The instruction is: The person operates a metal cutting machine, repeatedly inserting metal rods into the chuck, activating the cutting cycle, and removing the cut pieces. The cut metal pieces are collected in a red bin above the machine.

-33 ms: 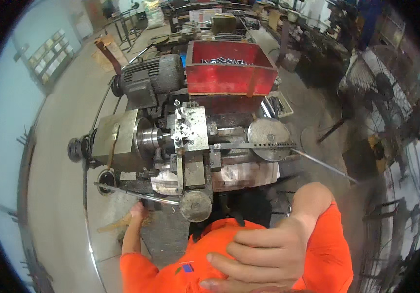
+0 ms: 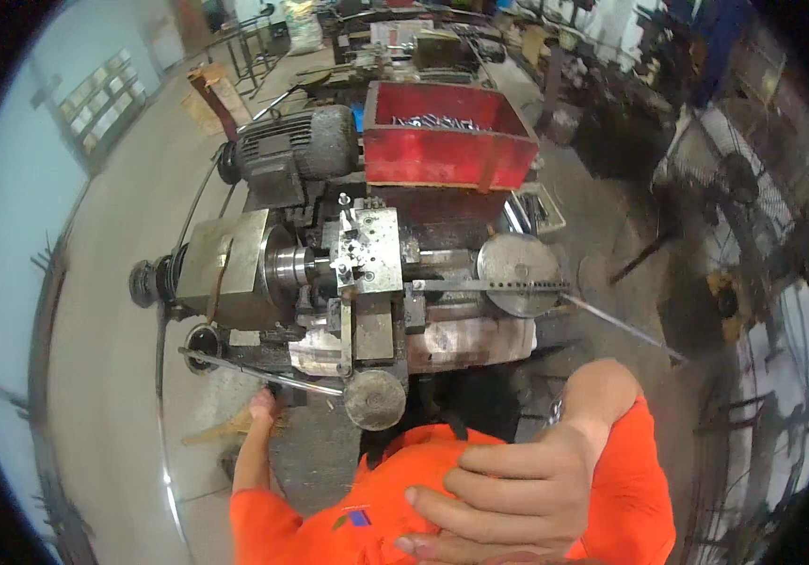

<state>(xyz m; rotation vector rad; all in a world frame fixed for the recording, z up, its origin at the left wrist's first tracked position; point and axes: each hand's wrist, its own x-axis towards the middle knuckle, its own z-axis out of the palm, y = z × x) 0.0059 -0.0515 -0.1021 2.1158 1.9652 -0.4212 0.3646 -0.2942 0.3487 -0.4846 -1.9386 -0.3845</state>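
My left hand (image 2: 263, 406) reaches down at the lathe's near left, below a long metal lever (image 2: 272, 377). Its fingers look closed beside a small dark part; what they hold is too small to make out. In front of my orange-clothed chest is my right hand (image 2: 517, 494), back up, fingers stretched to the left and slightly bent. Nothing shows in it. Ahead stands a small lathe with a boxy headstock (image 2: 225, 264), a round chuck (image 2: 287, 266) and a tool block (image 2: 373, 250). A round handwheel disc (image 2: 374, 400) sits at the lever's right end.
A red bin (image 2: 451, 151) with many small metal parts stands behind the lathe, right of a motor (image 2: 296, 141). At the right are a large disc (image 2: 517, 273), a rod (image 2: 621, 325) sticking outward and a fan (image 2: 729, 179). Brown material (image 2: 221, 428) lies low beside my left hand.
The view has shifted very slightly. My right hand appears a little lower and to the right; my left hand stays in the same place at the machine.
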